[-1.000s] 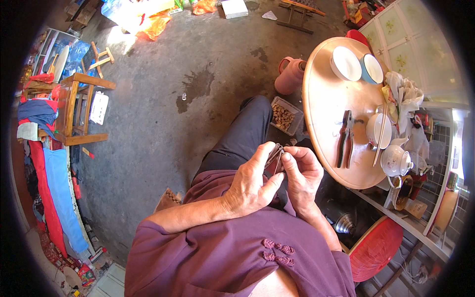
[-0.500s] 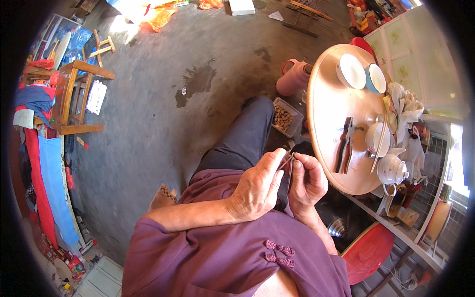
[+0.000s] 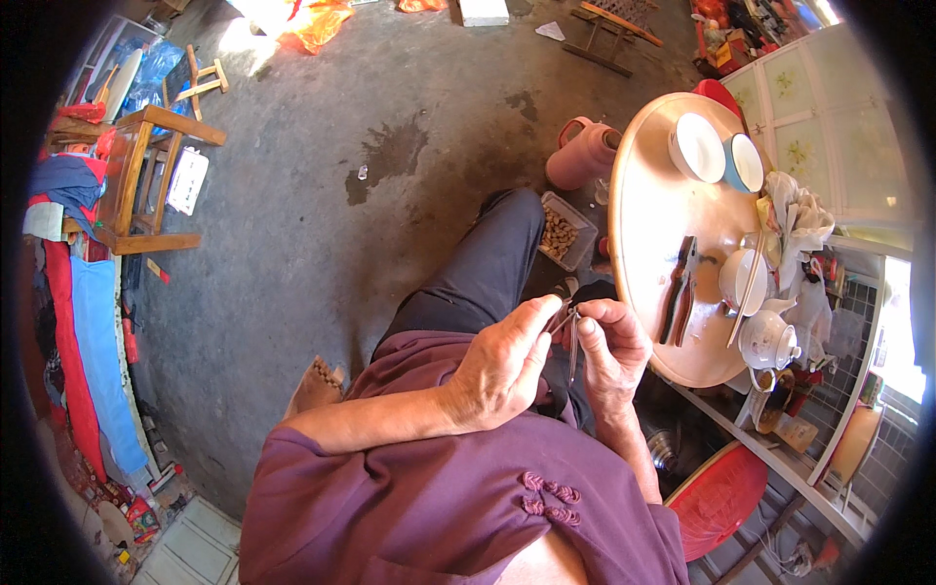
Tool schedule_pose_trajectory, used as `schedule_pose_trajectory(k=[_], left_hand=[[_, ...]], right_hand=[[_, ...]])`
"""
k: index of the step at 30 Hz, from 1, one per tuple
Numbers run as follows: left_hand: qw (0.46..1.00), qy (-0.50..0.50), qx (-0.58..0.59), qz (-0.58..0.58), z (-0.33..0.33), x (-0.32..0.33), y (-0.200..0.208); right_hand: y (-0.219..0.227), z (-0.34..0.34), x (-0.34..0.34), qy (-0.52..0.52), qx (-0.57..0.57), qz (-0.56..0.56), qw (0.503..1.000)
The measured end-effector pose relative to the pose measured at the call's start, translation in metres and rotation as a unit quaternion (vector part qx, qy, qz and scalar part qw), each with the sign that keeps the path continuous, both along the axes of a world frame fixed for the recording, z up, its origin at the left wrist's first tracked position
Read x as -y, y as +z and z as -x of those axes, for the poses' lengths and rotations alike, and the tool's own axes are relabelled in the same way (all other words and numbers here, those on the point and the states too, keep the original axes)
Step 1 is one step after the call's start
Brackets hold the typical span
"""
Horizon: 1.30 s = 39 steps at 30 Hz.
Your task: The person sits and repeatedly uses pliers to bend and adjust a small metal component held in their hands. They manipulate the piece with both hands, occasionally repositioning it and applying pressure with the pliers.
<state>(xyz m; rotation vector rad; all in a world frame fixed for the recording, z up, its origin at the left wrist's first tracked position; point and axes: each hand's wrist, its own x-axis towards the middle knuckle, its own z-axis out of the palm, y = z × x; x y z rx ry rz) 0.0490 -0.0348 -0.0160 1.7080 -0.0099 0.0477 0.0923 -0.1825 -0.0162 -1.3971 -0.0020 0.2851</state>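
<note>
So from the head view, both hands are up in front of the belly, over the lap, and the thing is right in the fingertips: a thin metallic-looking strip (image 3: 573, 357) hanging in the gap between them, with a small dark piece (image 3: 559, 323) by its upper end. Can't tell if the two are joined. The strip's long axis runs nearly straight up and down the picture, loose end toward the body, and it sits closer to the right hand (image 3: 614, 356), whose thumb and forefinger pinch around its top end. The left hand (image 3: 502, 369) is curled with the dark piece pinched at its tips, just left of the strip. Nothing's carrying any of this; it's all just off the round table's (image 3: 645, 200) lower left edge, with pliers (image 3: 683, 277) lying inside that edge.
</note>
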Motion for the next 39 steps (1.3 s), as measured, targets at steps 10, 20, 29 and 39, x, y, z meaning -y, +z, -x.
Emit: schedule_pose_trajectory(k=[10,20,29,39], left_hand=[[0.999,-0.024,-0.018,-0.021,-0.007,-0.004,0.015],[0.994,-0.033,-0.095,-0.039,-0.005,-0.006,0.005],[0.985,0.004,-0.155,0.07,-0.002,-0.004,-0.008],[0.992,0.07,-0.1,0.026,0.001,0.006,-0.022]], right_hand=[[0.005,-0.01,0.005,0.07,0.152,0.153,0.974],[0.015,-0.017,-0.006,0.117,0.282,0.322,0.896],[-0.008,-0.016,-0.009,0.15,0.357,0.376,0.842],[-0.016,-0.015,-0.014,0.14,0.382,0.353,0.843]])
